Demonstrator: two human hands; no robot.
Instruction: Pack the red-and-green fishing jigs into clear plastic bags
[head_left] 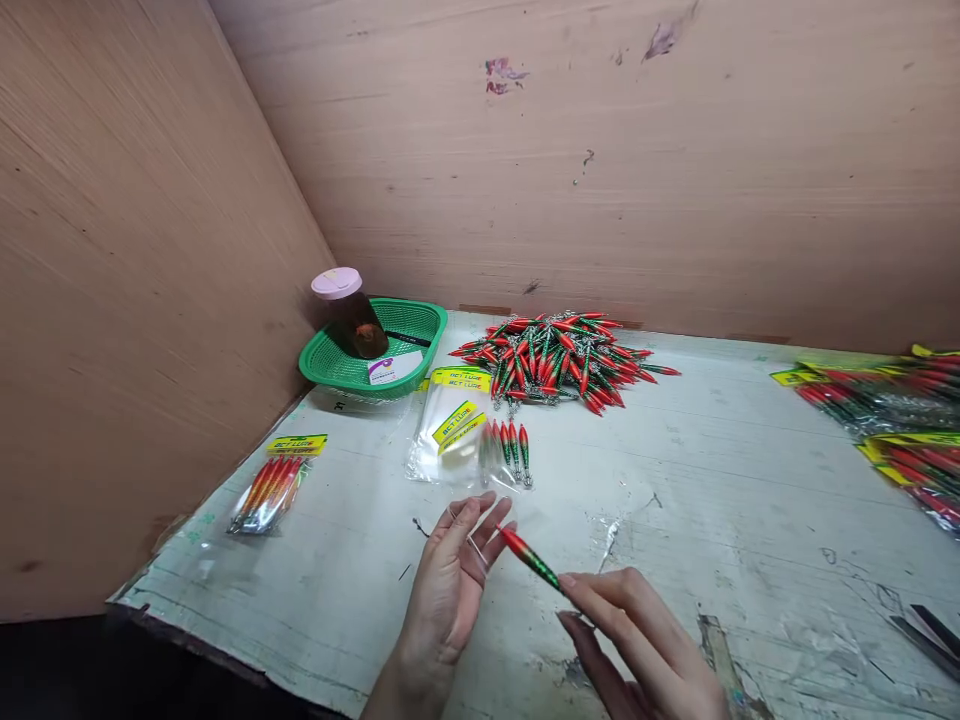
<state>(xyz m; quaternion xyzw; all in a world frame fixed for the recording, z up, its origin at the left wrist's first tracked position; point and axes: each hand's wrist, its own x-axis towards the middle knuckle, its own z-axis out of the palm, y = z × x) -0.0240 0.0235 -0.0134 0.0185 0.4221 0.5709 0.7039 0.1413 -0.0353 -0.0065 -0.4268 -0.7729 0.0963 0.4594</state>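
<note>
My right hand (637, 640) pinches a red and green squid jig (531, 556) by its dark tail end; the red tip points up and left toward my left hand. My left hand (457, 575) is curled, palm up, around a clear plastic piece (476, 550) with pale edges; its exact shape is hard to make out. Just beyond, several more jigs (514, 450) lie side by side next to a stack of clear bags (435, 430) with yellow "BCT LURE" headers. Farther back is a large heap of the same jigs (555, 360).
A green basket (315, 378) at the back left holds a jar (358, 325) with a pink lid and a card. One filled lure pack (274, 490) lies at left. Several filled packs (885, 400) and dark blades (930, 640) lie at right. Wooden walls (600, 150) stand behind and left.
</note>
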